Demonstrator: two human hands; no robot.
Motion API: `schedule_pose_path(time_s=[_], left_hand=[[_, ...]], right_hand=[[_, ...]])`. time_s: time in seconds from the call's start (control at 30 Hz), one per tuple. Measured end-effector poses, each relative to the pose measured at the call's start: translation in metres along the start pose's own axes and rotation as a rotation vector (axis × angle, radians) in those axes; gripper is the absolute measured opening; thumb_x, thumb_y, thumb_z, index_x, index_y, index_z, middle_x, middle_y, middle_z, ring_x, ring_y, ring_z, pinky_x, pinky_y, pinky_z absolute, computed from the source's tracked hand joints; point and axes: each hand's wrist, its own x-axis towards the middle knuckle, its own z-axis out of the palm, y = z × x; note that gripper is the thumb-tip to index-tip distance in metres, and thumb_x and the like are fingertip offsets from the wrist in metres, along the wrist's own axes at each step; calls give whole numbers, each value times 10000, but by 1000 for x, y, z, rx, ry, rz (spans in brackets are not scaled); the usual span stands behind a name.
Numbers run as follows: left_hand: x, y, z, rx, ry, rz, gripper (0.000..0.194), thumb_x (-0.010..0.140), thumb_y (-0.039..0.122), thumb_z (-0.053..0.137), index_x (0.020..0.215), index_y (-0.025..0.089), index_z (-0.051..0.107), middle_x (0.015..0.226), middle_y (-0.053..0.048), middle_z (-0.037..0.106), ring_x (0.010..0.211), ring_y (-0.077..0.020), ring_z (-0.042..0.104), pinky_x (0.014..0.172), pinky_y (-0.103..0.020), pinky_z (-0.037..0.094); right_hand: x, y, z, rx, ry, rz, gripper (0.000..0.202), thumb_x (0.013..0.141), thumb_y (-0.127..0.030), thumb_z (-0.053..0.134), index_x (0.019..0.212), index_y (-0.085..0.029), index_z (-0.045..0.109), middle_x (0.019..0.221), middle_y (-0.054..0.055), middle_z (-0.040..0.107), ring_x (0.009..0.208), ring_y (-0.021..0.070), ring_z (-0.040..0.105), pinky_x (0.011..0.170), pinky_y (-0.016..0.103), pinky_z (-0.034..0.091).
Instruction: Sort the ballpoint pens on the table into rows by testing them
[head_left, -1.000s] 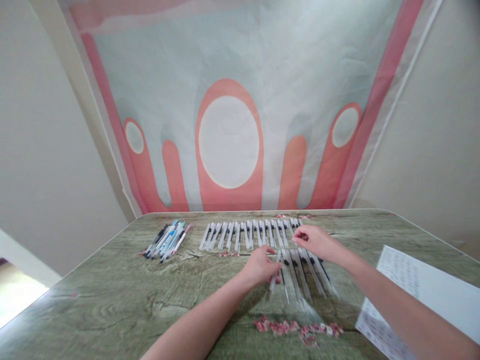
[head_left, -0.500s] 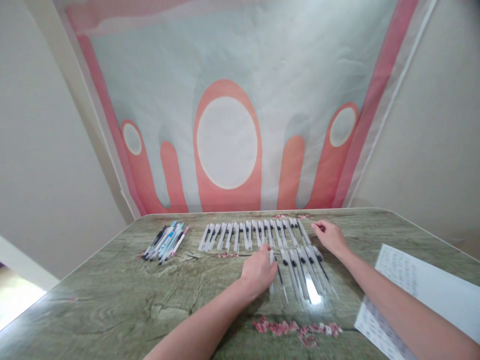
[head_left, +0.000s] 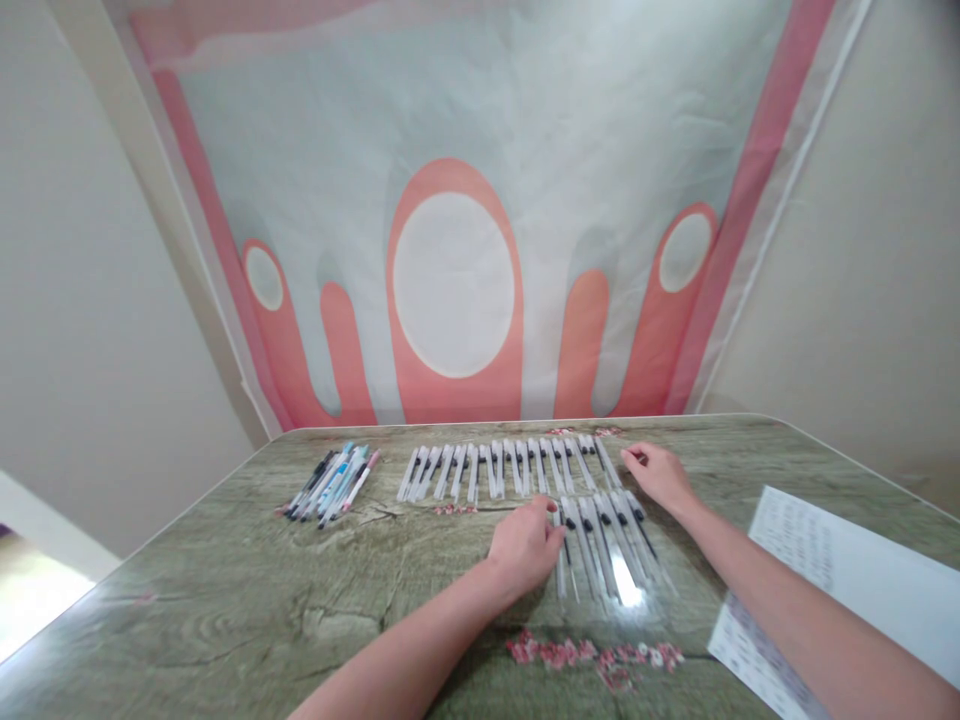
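My left hand [head_left: 526,542] is at the left end of the near row of pens [head_left: 589,545]. Its thumb and fingers are closed at a clear-barrelled pen [head_left: 559,560], which lies beside a thin dark refill. The pens in this row have whitish clear barrels and black parts. Beyond the right end of the far row of similar pens [head_left: 491,470], my right hand [head_left: 660,474] rests on the table with its fingers curled together. Nothing shows between those fingers.
A bunch of coloured and dark pens [head_left: 334,485] lies at the left of the wood-patterned table [head_left: 247,620]. At the right, a printed white sheet [head_left: 847,590] is partly under my right forearm. A patterned hanging sheet [head_left: 330,150] stands behind the table.
My left hand has shifted slightly right, bringing the clear-barrelled pen closer to the others in the near row. My right hand has stayed almost still.
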Motion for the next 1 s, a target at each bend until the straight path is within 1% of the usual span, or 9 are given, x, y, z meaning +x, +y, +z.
schedule_pose_path(time_s=[0.13,0.27,0.47,0.53,0.67,0.8,0.9,0.97,1.0], left_hand=[[0,0,1,-19,-4,26,273,774,310,406,1012,209,495,773,-27,623,741,-178,560,631,-244,361],[0,1,1,-29,-11,34,272,774,295,404,1014,206,496,791,-31,622,758,-173,559,641,-239,368],[2,-3,-5,4,-46,-36,310,771,321,418,1053,201,468,769,-24,628,725,-166,564,621,-240,377],[5,-8,-10,-6,-24,-46,308,770,341,423,1036,195,473,752,-23,623,705,-161,562,608,-240,378],[17,-19,-26,-135,119,0,312,768,354,439,1033,191,462,715,-2,606,658,-133,548,594,-226,378],[31,-36,-50,-332,255,34,321,772,325,451,1050,163,448,683,9,588,589,-95,529,570,-198,381],[40,-57,-73,-374,334,-54,312,765,294,468,1039,144,463,665,7,592,554,-81,526,555,-188,388],[43,-74,-89,-306,332,-167,296,761,285,475,1011,129,495,676,-10,608,544,-80,537,551,-188,398],[44,-84,-96,-234,319,-213,291,765,293,470,1004,133,509,709,-16,620,546,-76,547,556,-186,406]], right_hand=[[1,2,2,-16,-1,0,307,753,-390,399,744,-180,622,710,45,635,629,164,552,624,262,388],[0,3,3,-22,2,-8,312,753,-389,394,750,-177,623,730,52,636,631,163,550,620,262,386],[1,8,5,-45,3,11,316,727,-416,408,727,-189,627,705,41,640,614,164,555,591,261,383],[1,10,6,-56,0,10,315,719,-426,416,730,-195,631,689,35,639,602,165,556,576,261,382],[2,13,8,-69,-11,-8,320,707,-439,428,739,-202,640,684,33,642,608,173,567,562,262,383],[2,16,9,-64,-19,-16,328,703,-448,426,727,-200,640,700,35,647,615,179,578,560,265,388],[2,17,9,-58,-28,-13,335,700,-451,428,735,-193,639,704,38,646,612,184,581,564,272,392],[1,15,9,-55,-25,-11,338,700,-449,428,740,-188,639,706,42,645,614,187,582,567,275,394],[1,14,8,-53,-26,-10,337,700,-447,428,741,-187,639,710,43,645,619,188,583,569,275,395]])
